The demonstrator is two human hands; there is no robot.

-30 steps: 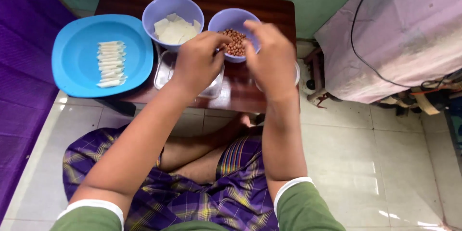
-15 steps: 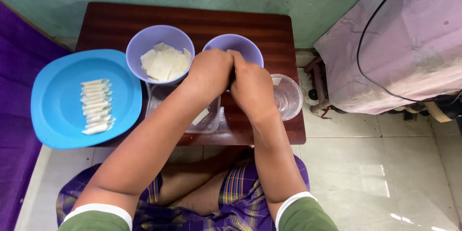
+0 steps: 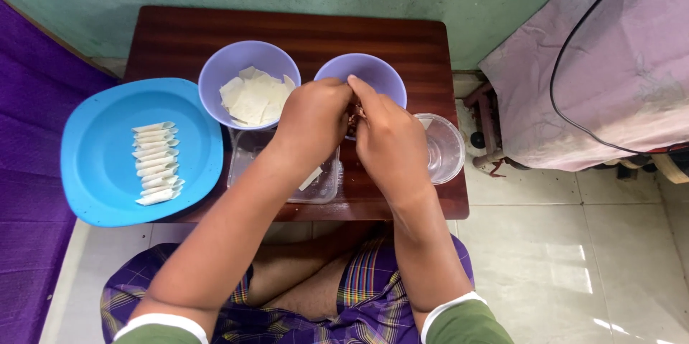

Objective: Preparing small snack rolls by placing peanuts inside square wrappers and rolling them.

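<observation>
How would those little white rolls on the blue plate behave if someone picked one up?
The white rolls look thin and wrapper-like, the same pale material as the flat sheets in the bowl, so each is probably very light and easily squashed. Being tube-shaped, one might roll if nudged sideways. They lie loose on the blue plate, so they would likely slide if it tipped.

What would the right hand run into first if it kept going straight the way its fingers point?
Probably the lavender bowl: the right hand points up and slightly left, fingertips already over its near rim, meeting the left hand. Height above the bowl is unclear.
</observation>
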